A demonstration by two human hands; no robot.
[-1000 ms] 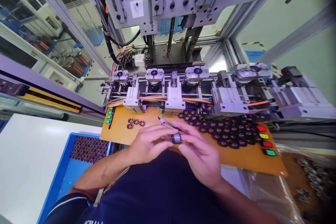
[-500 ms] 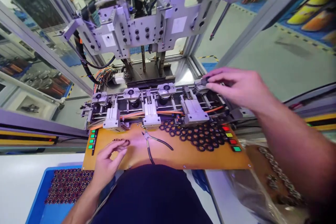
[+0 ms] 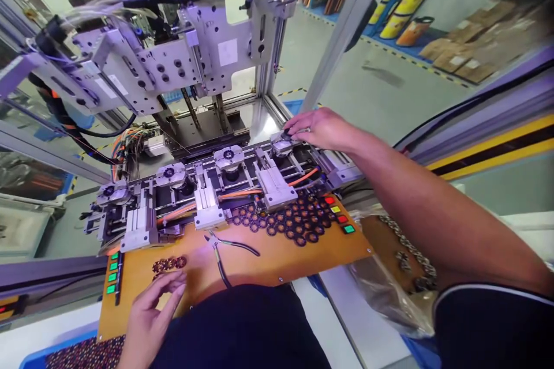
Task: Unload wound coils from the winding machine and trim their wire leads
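My right hand reaches to the rightmost clamp fixture of the machine. Its fingertips are closed about a dark ring-shaped part at the top of that fixture, partly hidden by the fingers. Low on the left, my left hand hovers with bent fingers and the thumb a little apart. I see nothing held in it. Just beyond its fingertips lies a small group of reddish-brown ring parts on the orange board. Side cutters with dark handles rest on the board, jaws spread.
Many black rings lie along the board's right side, beside coloured buttons. Other clamp fixtures stand in the row. A blue tray of parts is at lower left, a plastic bag at right. The machine head hangs above.
The view has swung to the right. My right hand has lowered the dark ring onto the rightmost fixture. My left hand has drawn back from the reddish-brown rings toward my body.
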